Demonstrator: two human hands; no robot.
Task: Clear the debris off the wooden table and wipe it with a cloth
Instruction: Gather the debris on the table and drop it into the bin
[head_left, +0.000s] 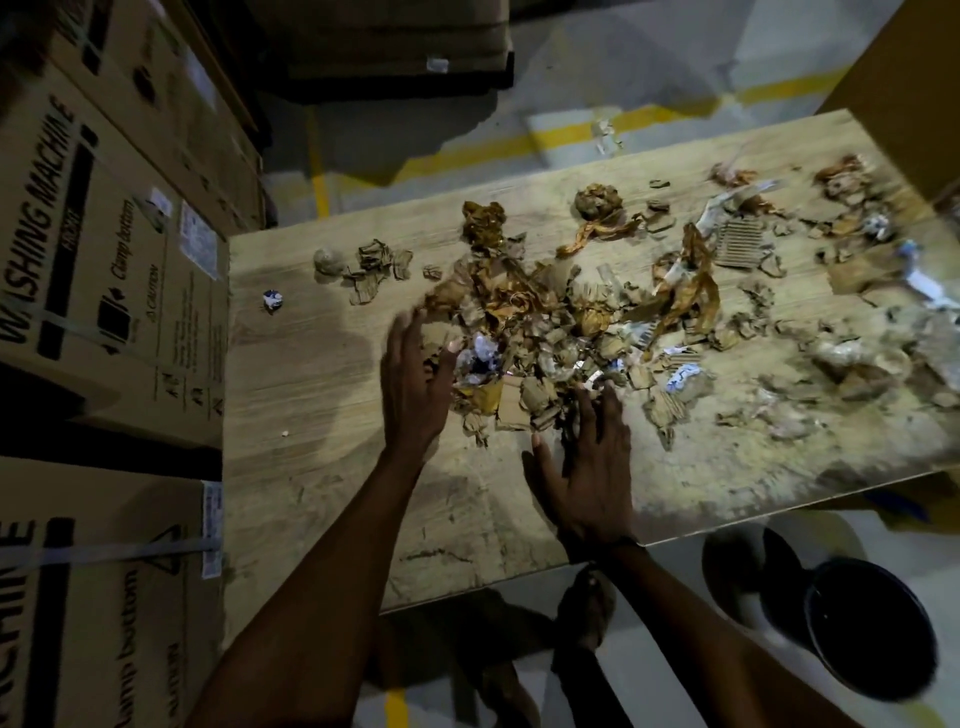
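Note:
A wooden table (311, 395) carries a wide scatter of debris (550, 322): torn cardboard bits, crumpled brown paper and white and blue scraps, thickest at the middle and spreading right. My left hand (415, 379) lies flat with fingers spread against the left edge of the middle heap. My right hand (587, 467) rests palm down at the heap's near edge, fingers apart and touching the scraps. Neither hand grips anything. A small white and blue crumpled ball (272, 300) lies alone at the left. No cloth is in view.
Stacked washing machine cartons (104, 270) stand tight against the table's left side. A black bucket (872, 629) sits on the floor below the table's near right edge. A brown box (904, 73) stands at the far right. The floor has yellow lines.

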